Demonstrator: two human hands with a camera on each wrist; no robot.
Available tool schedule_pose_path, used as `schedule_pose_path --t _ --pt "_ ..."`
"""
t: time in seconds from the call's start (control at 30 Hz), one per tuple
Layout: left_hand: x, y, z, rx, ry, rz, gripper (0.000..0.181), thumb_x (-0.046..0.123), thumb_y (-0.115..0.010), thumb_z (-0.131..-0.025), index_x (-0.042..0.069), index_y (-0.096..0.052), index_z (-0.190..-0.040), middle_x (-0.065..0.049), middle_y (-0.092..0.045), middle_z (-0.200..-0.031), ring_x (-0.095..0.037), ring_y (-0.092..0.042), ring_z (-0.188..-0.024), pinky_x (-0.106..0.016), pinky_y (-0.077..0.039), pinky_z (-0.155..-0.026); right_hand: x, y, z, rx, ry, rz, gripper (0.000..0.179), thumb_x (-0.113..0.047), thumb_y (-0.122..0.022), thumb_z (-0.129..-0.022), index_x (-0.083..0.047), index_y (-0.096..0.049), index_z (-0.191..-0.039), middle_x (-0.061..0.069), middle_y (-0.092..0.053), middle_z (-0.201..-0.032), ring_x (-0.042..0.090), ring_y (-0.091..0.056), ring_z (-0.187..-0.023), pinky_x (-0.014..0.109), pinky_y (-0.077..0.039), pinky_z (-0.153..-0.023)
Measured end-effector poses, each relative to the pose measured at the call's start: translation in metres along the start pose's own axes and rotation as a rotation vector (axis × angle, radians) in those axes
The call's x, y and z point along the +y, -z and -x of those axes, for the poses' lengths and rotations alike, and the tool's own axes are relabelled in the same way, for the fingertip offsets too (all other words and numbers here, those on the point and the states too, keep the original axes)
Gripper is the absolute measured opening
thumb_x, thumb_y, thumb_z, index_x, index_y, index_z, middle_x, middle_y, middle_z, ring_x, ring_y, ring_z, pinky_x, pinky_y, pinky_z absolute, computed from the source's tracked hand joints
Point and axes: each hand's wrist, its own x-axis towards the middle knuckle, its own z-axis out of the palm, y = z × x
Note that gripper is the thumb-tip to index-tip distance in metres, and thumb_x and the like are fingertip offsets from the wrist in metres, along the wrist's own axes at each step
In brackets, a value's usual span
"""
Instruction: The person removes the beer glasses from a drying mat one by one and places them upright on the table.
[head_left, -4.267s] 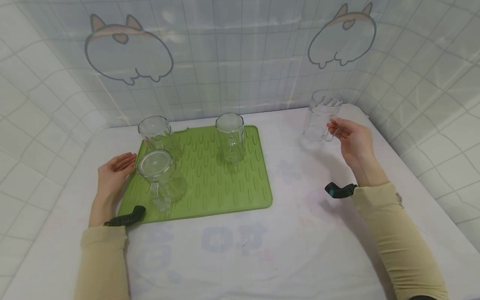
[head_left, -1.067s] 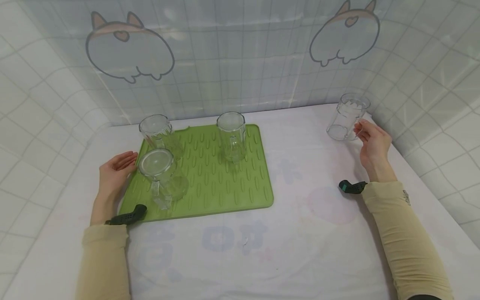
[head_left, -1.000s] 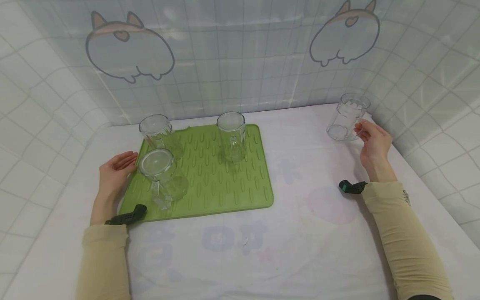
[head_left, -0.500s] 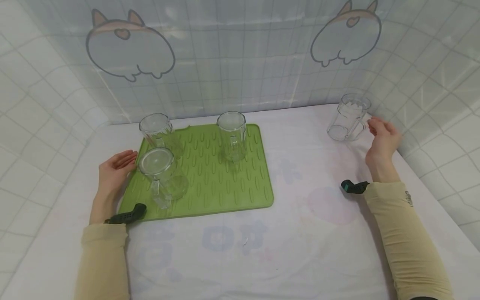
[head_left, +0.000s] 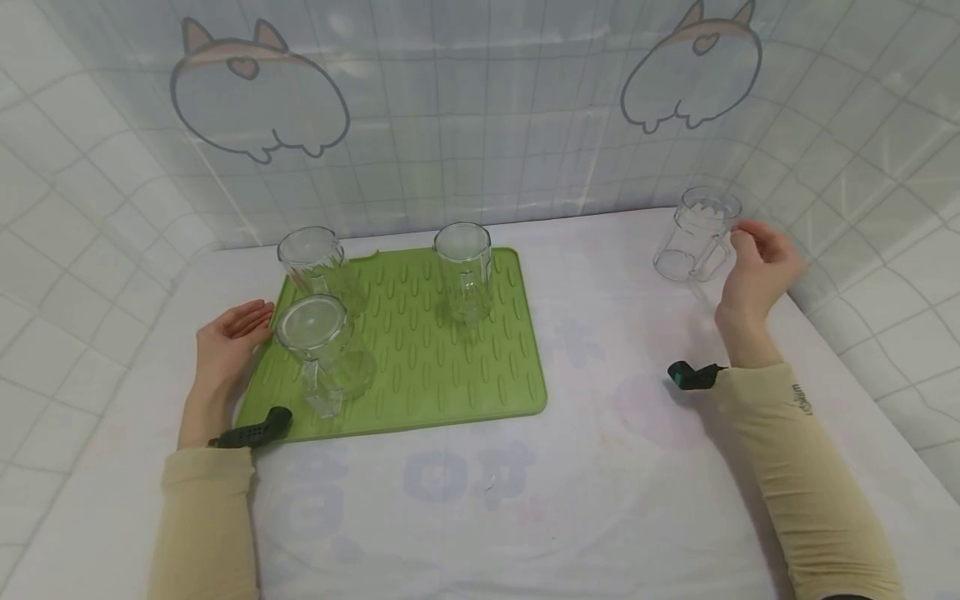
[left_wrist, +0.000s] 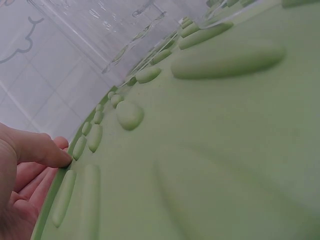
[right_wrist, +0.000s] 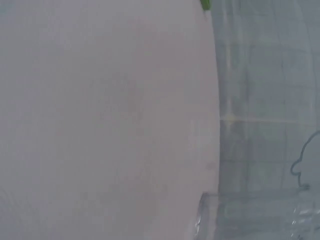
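My left hand (head_left: 234,333) rests at the left edge of a green ribbed drying mat (head_left: 450,375). In the left wrist view its thumb (left_wrist: 55,155) touches the mat's rim, the other fingers outside it. Three clear glass mugs with handles stand on the mat: a back-left mug (head_left: 309,258), a front-left mug (head_left: 313,329) turned upside down, and a back-right mug (head_left: 463,267). Far right, a fourth glass mug (head_left: 692,242) stands upright on the cloth. Close beside its rim and handle is my right hand (head_left: 757,271), fingers loosely bent, holding nothing.
A white printed cloth (head_left: 465,533) covers the table. Behind it rises a tile-patterned sheet (head_left: 480,125) with cartoon drawings, and similar sheets flank both sides. The far-right mug stands near the back-right corner of the table.
Earlier my right hand, at the handle, moved the far-right mug rightward on the cloth. It then let go, drew off to the right, and is now higher near the rim. My left hand stays put.
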Motion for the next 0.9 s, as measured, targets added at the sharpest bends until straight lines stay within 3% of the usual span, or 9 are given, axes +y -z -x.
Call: schedule_pose_path --t 0.13,0.3,0.6,0.9 --pt "0.001 -0.001 0.0 0.0 -0.005 -0.002 0.054 0.006 -0.066 -0.087 -0.002 -0.045 -0.136 -0.013 -0.052 -0.135 0.003 -0.059 -0.1 -0.007 -0.048 -0.084 -0.003 -0.009 0.012 -0.045 0.035 -0.049 0.009 0.004 -0.064 -0.081 0.006 -0.07 -0.087 0.008 -0.066 -0.081 0.016 -0.058 -0.079 0.024 -0.045 -0.078" --pt "0.002 -0.002 0.0 0.003 -0.007 0.005 0.054 0.006 -0.067 -0.086 -0.002 -0.045 -0.135 -0.012 -0.053 -0.134 0.003 -0.06 -0.099 -0.007 -0.048 -0.084 -0.007 -0.019 0.028 -0.134 0.012 -0.097 0.01 0.005 -0.065 -0.081 0.009 -0.068 -0.09 0.009 -0.066 -0.08 0.02 -0.06 -0.083 0.026 -0.047 -0.08" --pt "0.001 -0.003 0.001 0.002 -0.029 0.037 0.053 0.001 -0.066 -0.086 -0.005 -0.045 -0.134 -0.012 -0.056 -0.131 0.002 -0.061 -0.098 -0.008 -0.048 -0.084 -0.01 -0.032 0.053 -0.274 -0.063 -0.056 0.013 0.003 -0.066 -0.082 0.009 -0.068 -0.093 0.01 -0.068 -0.083 0.022 -0.063 -0.084 0.025 -0.047 -0.087" --pt "0.0 0.0 0.0 0.011 -0.012 0.034 0.054 0.002 -0.067 -0.085 -0.003 -0.046 -0.135 -0.013 -0.054 -0.133 0.001 -0.061 -0.1 -0.008 -0.048 -0.084 -0.009 -0.041 0.071 -0.379 -0.118 -0.031 0.014 0.001 -0.066 -0.083 0.008 -0.068 -0.094 0.008 -0.068 -0.083 0.023 -0.062 -0.086 0.027 -0.044 -0.093"
